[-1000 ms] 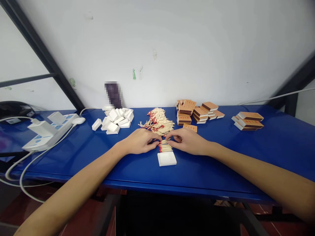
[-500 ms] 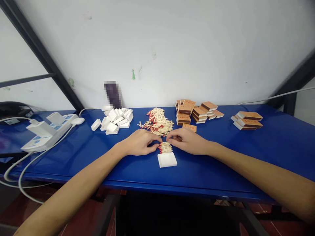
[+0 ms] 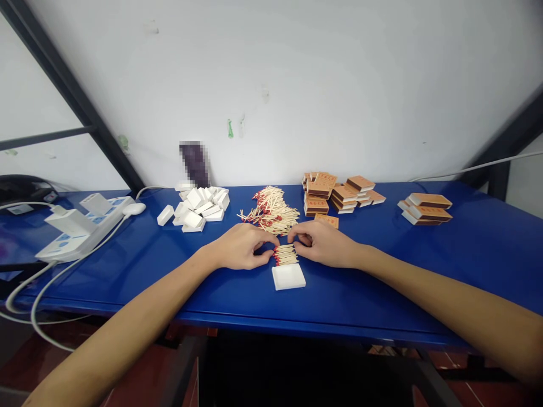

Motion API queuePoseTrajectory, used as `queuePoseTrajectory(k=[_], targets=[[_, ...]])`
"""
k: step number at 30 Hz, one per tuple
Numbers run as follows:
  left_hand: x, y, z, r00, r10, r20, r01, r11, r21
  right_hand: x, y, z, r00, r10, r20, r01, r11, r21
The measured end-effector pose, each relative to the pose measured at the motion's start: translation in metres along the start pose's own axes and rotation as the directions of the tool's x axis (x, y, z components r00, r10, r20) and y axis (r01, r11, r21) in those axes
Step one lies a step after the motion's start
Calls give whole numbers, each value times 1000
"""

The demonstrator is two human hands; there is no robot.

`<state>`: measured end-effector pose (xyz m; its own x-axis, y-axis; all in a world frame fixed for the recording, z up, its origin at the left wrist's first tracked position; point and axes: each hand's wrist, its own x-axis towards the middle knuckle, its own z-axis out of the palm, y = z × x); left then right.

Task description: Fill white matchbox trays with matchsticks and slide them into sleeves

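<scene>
Both of my hands rest on the blue table, pinching a small bundle of red-tipped matches between them. My left hand presses the red-headed end with curled fingers. My right hand holds the other end, fingers bent. Just in front of the bundle lies an empty white matchbox tray. Behind my hands sits a loose pile of matches.
A heap of white inner trays lies at the back left. Orange matchbox sleeves are stacked at the back centre-right, with a smaller stack further right. A white power strip with cables occupies the left end.
My hands have drawn the bundle slightly tighter and squarer between them. Their place on the table is nearly the same.
</scene>
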<state>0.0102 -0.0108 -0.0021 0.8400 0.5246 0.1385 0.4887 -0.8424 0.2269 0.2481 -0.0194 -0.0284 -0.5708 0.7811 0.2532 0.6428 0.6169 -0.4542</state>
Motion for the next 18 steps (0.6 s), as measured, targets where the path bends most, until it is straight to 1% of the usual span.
queuePoseTrajectory(k=[7, 14, 18], targets=[[0, 1, -1, 1000, 3, -1, -3, 1000, -9, 0, -3, -2, 1000, -10, 20, 9, 1000, 28], [0, -1, 0, 1000, 16, -22, -16, 1000, 14, 0, 1, -1, 1000, -7, 5, 7, 1000, 13], [1, -2, 0, 1000, 20, -10, -20, 1000, 17, 0, 2, 0, 1000, -7, -3, 7, 1000, 22]])
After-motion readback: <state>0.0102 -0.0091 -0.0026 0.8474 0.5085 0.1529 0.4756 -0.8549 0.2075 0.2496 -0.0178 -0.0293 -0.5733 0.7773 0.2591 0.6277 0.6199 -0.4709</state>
